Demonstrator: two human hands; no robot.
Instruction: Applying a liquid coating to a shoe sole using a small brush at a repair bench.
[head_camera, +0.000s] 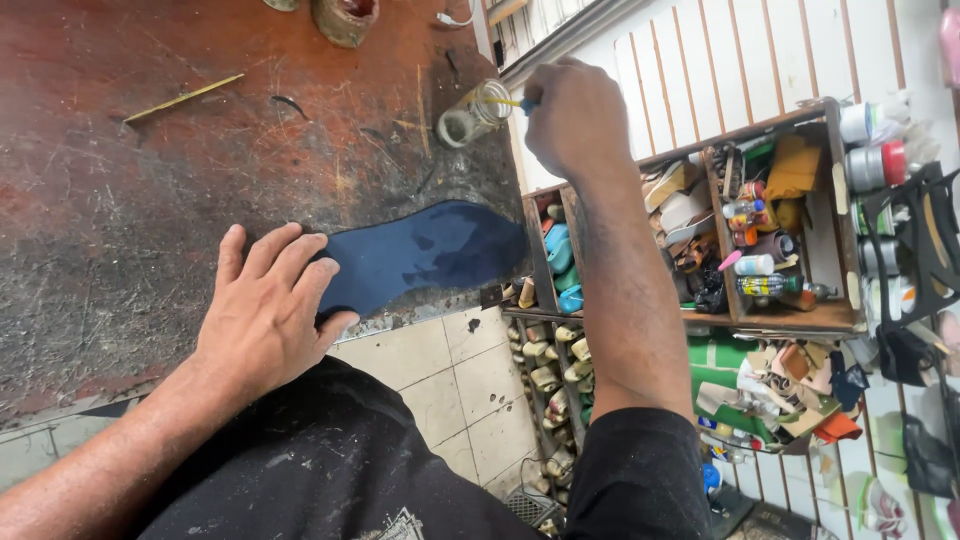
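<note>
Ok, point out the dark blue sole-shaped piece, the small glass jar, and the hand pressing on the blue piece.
dark blue sole-shaped piece (430, 250), head view, middle of its flat surface
small glass jar (470, 113), head view, its clear side
left hand (265, 310), head view, back of hand

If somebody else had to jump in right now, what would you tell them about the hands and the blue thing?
Left hand: flat, palm down, pressing one end of the blue insole-shaped piece on the worn workbench.
Right hand: grip closed on a thin brush handle that reaches into the small glass jar at the bench's edge.
Done: the blue piece lies flat and is held.
Left: whether anything from the jar is on it yet cannot be told; darker patches show on its surface.
</note>
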